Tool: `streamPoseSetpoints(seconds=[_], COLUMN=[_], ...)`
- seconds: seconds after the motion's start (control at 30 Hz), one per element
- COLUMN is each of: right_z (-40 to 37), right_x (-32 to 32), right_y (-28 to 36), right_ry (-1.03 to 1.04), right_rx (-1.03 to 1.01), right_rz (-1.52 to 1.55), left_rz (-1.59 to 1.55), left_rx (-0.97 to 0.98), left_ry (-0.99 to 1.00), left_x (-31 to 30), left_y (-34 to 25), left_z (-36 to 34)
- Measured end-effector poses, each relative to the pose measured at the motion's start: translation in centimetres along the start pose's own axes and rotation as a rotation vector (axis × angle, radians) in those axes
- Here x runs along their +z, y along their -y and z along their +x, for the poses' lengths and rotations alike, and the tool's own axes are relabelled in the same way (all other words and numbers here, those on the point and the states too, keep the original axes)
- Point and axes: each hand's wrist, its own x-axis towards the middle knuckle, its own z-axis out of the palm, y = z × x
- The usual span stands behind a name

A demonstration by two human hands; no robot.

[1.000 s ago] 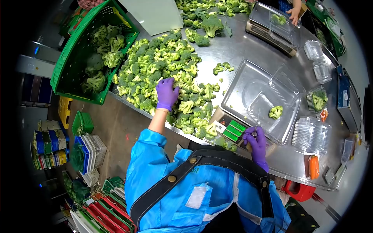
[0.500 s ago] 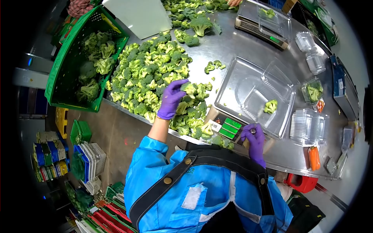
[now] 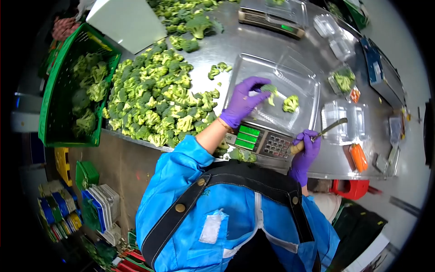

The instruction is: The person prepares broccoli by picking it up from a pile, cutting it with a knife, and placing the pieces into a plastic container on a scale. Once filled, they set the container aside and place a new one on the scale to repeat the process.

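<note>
1. L hand (image 3: pixel 242 102): grip shut on broccoli floret (image 3: pixel 270 89), held just over clear tray (image 3: pixel 253 72) atop scale (image 3: pixel 263 140).
2. R hand (image 3: pixel 306 152): grip wrapped round knife (image 3: pixel 326 130) handle, by scale's right edge.
3. 2nd floret (image 3: pixel 290 103) lies in tray; floret pile (image 3: pixel 154 95) on counter (image 3: pixel 263 43), left of the tray.

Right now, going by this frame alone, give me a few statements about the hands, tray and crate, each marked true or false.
1. The left hand holds a floret over the tray. True.
2. The right hand is empty. False: the right hand grips a knife.
3. A second floret lies in the tray. True.
4. The crate is empty. False: the crate holds broccoli heads.
</note>
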Motion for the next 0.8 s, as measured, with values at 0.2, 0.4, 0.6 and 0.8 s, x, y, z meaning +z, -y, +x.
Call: streamPoseSetpoints(seconds=[0.2, 0.4, 0.6, 0.8], right_z=[0.0, -0.1, -0.2, -0.5], right_x=[0.3, 0.4, 0.8, 1.0], right_y=[0.4, -0.1, -0.3, 0.3], right_ry=[0.033, 0.065, 0.059, 0.039], right_rx=[-0.001, 0.003, 0.000, 0.089], right_rz=[0.077, 0.023, -0.001, 0.056], left_rz=[0.098, 0.740, 0.912, 0.700], left_rx=[0.034, 0.210, 0.256, 0.201], left_ry=[-0.198, -0.173, -0.071, -0.302], left_x=[-1.6, -5.1, -5.9, -7.7], left_y=[0.9, 3.1, 3.3, 2.3], left_z=[-0.3, -2.2, -2.6, -3.3])
